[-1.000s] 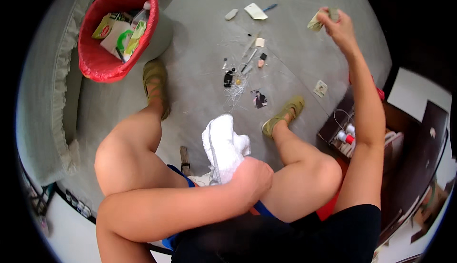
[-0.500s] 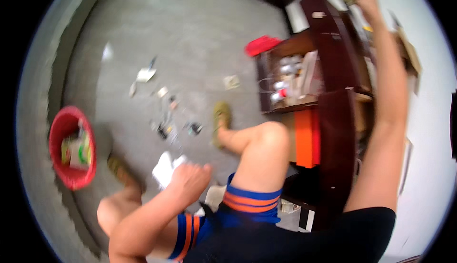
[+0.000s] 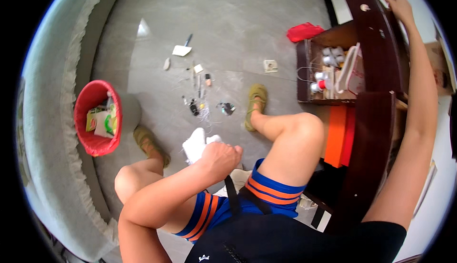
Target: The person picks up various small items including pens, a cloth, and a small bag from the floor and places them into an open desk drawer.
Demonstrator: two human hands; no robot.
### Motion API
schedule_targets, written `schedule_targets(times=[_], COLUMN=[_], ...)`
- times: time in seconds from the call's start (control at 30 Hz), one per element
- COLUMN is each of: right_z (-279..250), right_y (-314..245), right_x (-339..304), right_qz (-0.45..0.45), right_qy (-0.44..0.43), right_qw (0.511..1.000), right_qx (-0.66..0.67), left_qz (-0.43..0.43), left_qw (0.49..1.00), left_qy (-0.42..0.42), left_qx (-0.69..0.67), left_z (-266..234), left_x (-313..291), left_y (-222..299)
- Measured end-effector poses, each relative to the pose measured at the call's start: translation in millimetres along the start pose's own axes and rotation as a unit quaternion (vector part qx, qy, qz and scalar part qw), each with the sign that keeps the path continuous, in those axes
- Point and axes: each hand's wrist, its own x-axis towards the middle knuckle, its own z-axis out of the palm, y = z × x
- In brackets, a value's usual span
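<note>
My left hand [image 3: 221, 159] is closed, its fingers wrapped round a white, cloth-like thing [image 3: 195, 146] with a frayed edge, held above my lap between my knees. Part of this thing is hidden behind the hand. My right arm reaches far out over the dark wooden cabinet [image 3: 373, 39]. At its end my right hand [image 3: 399, 5] is near the cabinet's upper end, fingers curled; what they hold, if anything, cannot be made out. Below that arm, a pulled-out drawer [image 3: 303, 72] contains white spools [image 3: 333, 55], a white hanger-like piece [image 3: 346, 70] and a red-capped bottle [image 3: 323, 85].
Small scraps, threads and dark bits [image 3: 194, 106] lie on the grey floor ahead of my feet. A red-lined bin [image 3: 78, 115] with packaging stands left, beside a pale covered sofa [image 3: 52, 134]. A wall-socket-like square [image 3: 270, 66] and a red bag [image 3: 304, 32] lie near the drawer.
My view has swung left, so everything sits further right in the picture. The striped dark thing seen by my right hand before no longer shows there. My left hand keeps the white thing.
</note>
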Motion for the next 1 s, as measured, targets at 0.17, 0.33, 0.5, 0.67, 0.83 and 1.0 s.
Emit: schedule_targets(times=[0.17, 0.33, 0.5, 0.67, 0.83, 1.0], right_z=[161.8, 449.0, 602.9, 638.4, 614.1, 517.5], right_y=[-81.5, -118.9, -80.3, -57.6, -80.8, -80.5], right_x=[76.6, -58.9, -165.4, -188.6, -196.1, -217.2], right_qz=[-0.362, 0.040, 0.089, 0.261, 0.149, 0.305], right_qy=[0.128, -0.281, -0.275, -0.272, -0.354, -0.386], right_qw=[0.922, 0.873, 0.946, 0.904, 0.906, 0.737], right_qx=[-0.058, 0.396, 0.148, 0.201, 0.179, 0.463], left_qz=[-0.015, -0.052, -0.063, -0.114, -0.071, -0.066], left_qw=[0.998, 0.997, 0.992, 0.983, 0.987, 0.993], left_qy=[-0.044, -0.042, -0.094, -0.119, -0.138, -0.097], left_qx=[-0.036, -0.034, -0.048, -0.086, -0.031, -0.016], left_z=[18.8, 35.5, 10.9, 25.0, 34.6, 38.0], left_x=[8.1, 8.1, 19.0, 39.6, 39.1, 33.7], left_y=[-4.7, -9.8, -21.2, -28.6, -46.5, -41.1])
